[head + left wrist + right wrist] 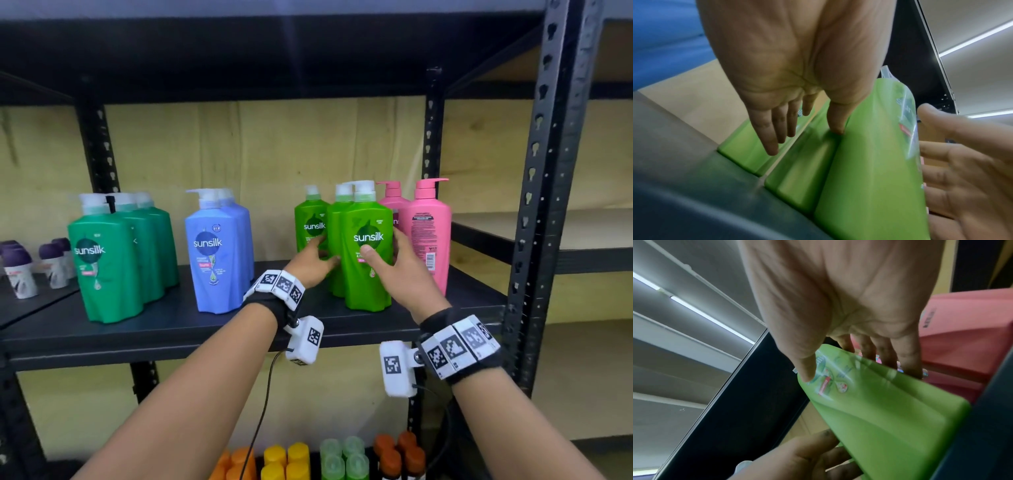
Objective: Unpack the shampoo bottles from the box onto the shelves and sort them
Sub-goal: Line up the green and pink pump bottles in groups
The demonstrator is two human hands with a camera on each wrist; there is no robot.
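Note:
Three light green Sunsilk pump bottles stand in a row on the black shelf (171, 325), front to back. My right hand (383, 245) grips the front green bottle (368, 281), thumb on its label and fingers behind its right edge, next to the pink bottles (428, 233). The right wrist view shows that hand (859, 373) around the front green bottle (890, 418). My left hand (320, 251) lies with straight fingers against the rear green bottles (310, 222). In the left wrist view, the left hand (804, 139) has its thumb in the groove beside the front bottle (869, 178).
Blue bottles (215, 253) and dark green bottles (106, 267) stand further left on the same shelf. Small purple-capped roll-ons (20, 270) sit on the adjoining shelf at far left. A black upright post (534, 205) bounds the right. Orange, yellow and green caps (298, 459) show on the shelf below.

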